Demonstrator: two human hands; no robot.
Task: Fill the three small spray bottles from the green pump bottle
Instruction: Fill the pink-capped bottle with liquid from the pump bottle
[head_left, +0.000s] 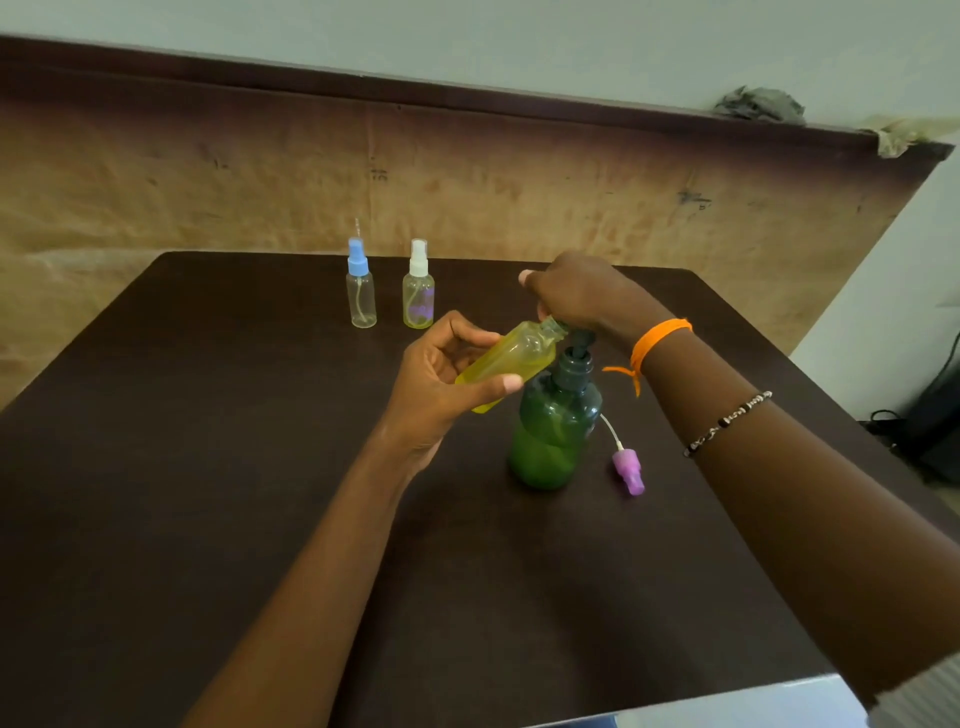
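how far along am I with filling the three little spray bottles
Done, it seems: the white-capped bottle stands capped, tinted yellow. In hand: your left hand tilts the uncapped bottle of yellow liquid at the green pump bottle, your right hand on the pump; its purple sprayer lies aside. Left: the blue-capped bottle looks empty.

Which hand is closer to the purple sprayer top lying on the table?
Right. The right hand is over the green pump bottle, beside the purple sprayer top; the left hand is farther left, holding the open small bottle.
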